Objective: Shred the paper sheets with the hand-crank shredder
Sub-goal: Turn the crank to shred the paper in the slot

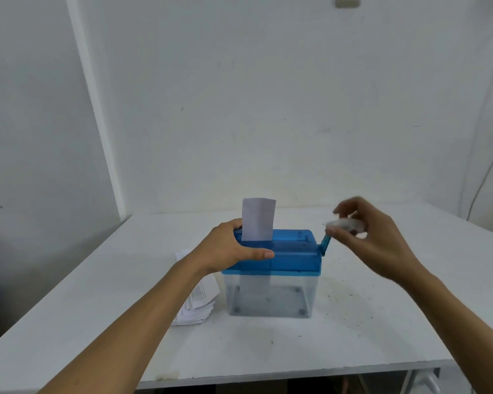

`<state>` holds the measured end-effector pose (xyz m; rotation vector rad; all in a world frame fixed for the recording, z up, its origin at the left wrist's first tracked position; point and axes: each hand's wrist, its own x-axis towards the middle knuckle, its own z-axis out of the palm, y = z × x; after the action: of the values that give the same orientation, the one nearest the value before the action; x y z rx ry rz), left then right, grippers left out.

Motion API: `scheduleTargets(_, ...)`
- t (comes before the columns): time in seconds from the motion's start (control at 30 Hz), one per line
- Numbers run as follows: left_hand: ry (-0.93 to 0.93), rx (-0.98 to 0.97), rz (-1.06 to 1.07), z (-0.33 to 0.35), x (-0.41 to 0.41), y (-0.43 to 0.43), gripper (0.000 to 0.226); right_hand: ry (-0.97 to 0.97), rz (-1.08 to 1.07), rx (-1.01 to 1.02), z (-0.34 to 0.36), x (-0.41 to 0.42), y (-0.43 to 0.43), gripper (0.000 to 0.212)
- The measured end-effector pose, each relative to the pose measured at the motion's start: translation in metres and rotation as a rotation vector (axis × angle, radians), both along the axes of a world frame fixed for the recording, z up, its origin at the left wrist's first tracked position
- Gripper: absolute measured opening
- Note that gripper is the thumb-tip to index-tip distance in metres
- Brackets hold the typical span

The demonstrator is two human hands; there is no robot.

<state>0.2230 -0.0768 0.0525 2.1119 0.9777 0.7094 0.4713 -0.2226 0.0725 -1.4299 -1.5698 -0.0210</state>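
Observation:
A hand-crank shredder [271, 274] with a blue lid and a clear bin stands in the middle of the white table [268, 348]. A white paper sheet [258, 218] stands upright in the slot on the lid's left side. My left hand [234, 248] grips the left end of the blue lid, thumb along its front. My right hand [373, 237] pinches the white knob [344, 224] of the blue crank handle [325, 244] at the shredder's right side; the knob is blurred. The bin looks nearly empty.
A stack of white paper sheets [198, 300] lies on the table left of the shredder, partly behind my left forearm. Dark specks dot the table to the right. White walls stand close behind, and a thin cable [487, 172] hangs at the right.

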Motion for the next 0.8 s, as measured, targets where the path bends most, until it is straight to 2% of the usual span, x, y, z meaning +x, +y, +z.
scheduleTargets(0.1, 0.001, -0.001, 0.004, 0.001, 0.0, -0.001, 0.091, 0.055, -0.035, 0.06, 0.001, 0.004, 0.031, 0.019)
scheduleTargets(0.2, -0.004, 0.001, 0.004, 0.0, -0.001, -0.001, 0.091, 0.16, -0.065, -0.009, -0.012, 0.009, 0.061, 0.013)
scheduleTargets(0.33, -0.018, -0.007, -0.006, -0.002, -0.002, 0.0, 0.099, 0.309, -0.075, -0.084, -0.032, 0.008, 0.076, 0.017)
scheduleTargets(0.43, -0.024, 0.006, -0.011, -0.003, -0.001, -0.001, 0.101, 0.302, -0.134, -0.104, -0.043, 0.0, 0.076, 0.022)
scheduleTargets(0.63, -0.024, 0.028, 0.014, -0.004, 0.0, -0.004, 0.103, 0.286, -0.173, -0.357, -0.083, -0.004, 0.059, 0.023)
scheduleTargets(0.8, -0.037, 0.052, 0.028, -0.005, -0.001, -0.006, 0.102, 0.286, -0.144, -0.5, -0.086, -0.014, 0.03, 0.034)
